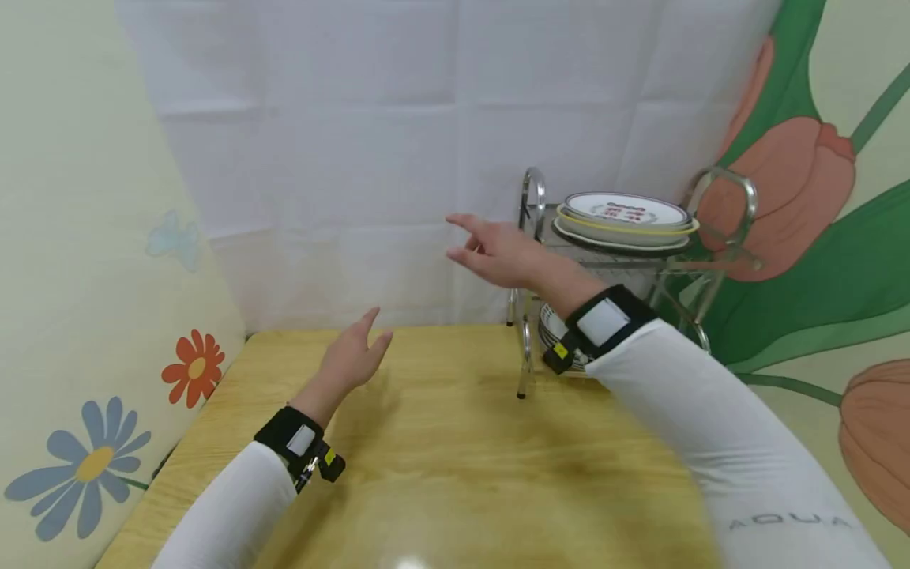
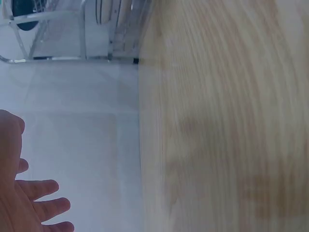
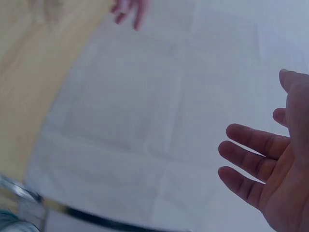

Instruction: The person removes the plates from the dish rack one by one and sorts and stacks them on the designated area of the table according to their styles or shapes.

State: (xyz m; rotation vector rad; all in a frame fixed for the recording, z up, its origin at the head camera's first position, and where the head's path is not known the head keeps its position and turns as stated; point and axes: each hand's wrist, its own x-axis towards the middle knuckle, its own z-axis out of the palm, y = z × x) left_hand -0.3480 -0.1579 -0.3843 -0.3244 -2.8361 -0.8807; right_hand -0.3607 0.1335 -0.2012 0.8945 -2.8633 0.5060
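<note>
My right hand is raised in front of the left end of a metal two-tier rack, its fingers spread and holding nothing. A stack of oval plates lies on the rack's upper tier, the top one white with a red design and a yellow-rimmed one beneath it. Further plates stand on the lower tier, partly hidden by my right wrist. Lower and to the left, my left hand hovers over the wooden table with loose, empty fingers. In the right wrist view the right fingers are extended.
Behind the table hangs a creased white cloth. Painted walls stand on both sides, with flowers on the left and large tulips on the right. The rack occupies the table's back right corner.
</note>
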